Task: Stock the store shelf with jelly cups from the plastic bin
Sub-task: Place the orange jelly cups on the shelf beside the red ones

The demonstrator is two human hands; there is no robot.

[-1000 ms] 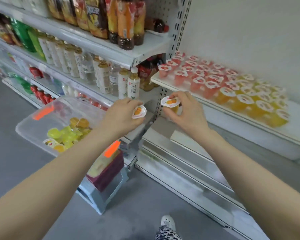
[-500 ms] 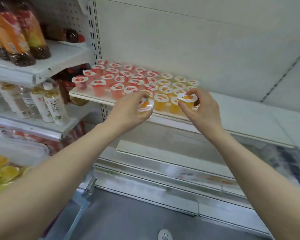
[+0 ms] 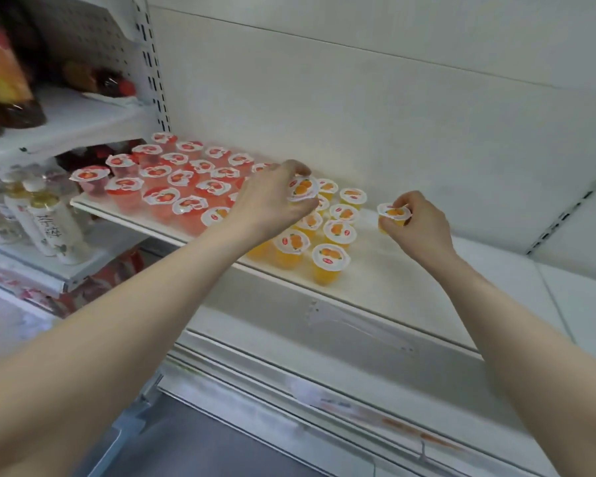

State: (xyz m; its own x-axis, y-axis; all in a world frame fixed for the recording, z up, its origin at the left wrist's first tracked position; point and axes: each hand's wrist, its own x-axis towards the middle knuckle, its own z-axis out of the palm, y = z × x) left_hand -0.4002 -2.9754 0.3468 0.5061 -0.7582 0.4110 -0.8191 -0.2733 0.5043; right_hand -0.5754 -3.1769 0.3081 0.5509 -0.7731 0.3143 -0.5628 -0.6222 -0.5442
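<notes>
- On the white store shelf (image 3: 403, 290), jelly cups stand upright in close rows: red jelly cups (image 3: 159, 196) fill the left part, and orange jelly cups (image 3: 330, 261) stand just to their right, many with lids touching or nearly so.
- The left hand (image 3: 269, 204) reaches over the orange rows with thumb and fingers curled round the left-held cup (image 3: 301, 189). That cup is raised above the shelved ones and tilted, so its orange-fruit lid faces the camera.
- The right hand (image 3: 422, 227) pinches the right-held cup (image 3: 394, 215) at its rim between thumb and fingertips. The cup is upright over bare shelf, just right of the orange group and apart from it. Whether its base touches the shelf cannot be told.
- Past the slotted post (image 3: 156, 80), the neighbouring bay on the left holds pale drink bottles (image 3: 49, 222) on a lower level and dark bottles (image 3: 7, 84) on a higher one, all blurred.
- Both forearms are bare and stretch forward from the bottom corners of the view.
</notes>
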